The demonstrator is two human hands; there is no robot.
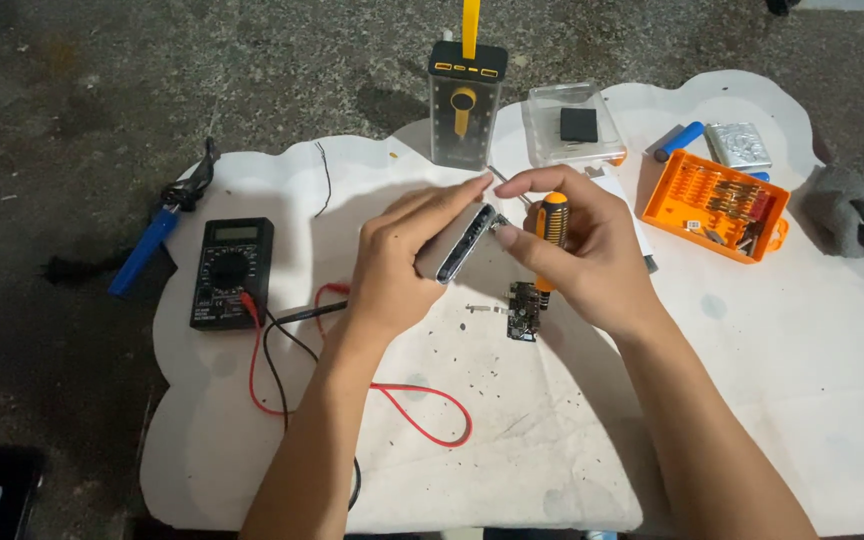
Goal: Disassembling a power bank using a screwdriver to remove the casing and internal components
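While left fingers [422, 215] clasp the silver casing [462, 245], right fingers [542, 185] grip the screwdriver [550, 235] beside it.

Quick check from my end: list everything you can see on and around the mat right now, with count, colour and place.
silver casing: 1, silver-grey, held above mat centre
screwdriver: 1, orange and black, at casing
circuit board: 1, dark, under hands
multimeter: 1, black, mat left
test leads: 2, red and black, mat front-left
power bank: 1, black and yellow, back centre
clear box: 1, transparent, back
bit set: 1, orange, right
grey cloth: 1, far right
white mat: 1, on floor
left hand: holds casing
right hand: holds screwdriver
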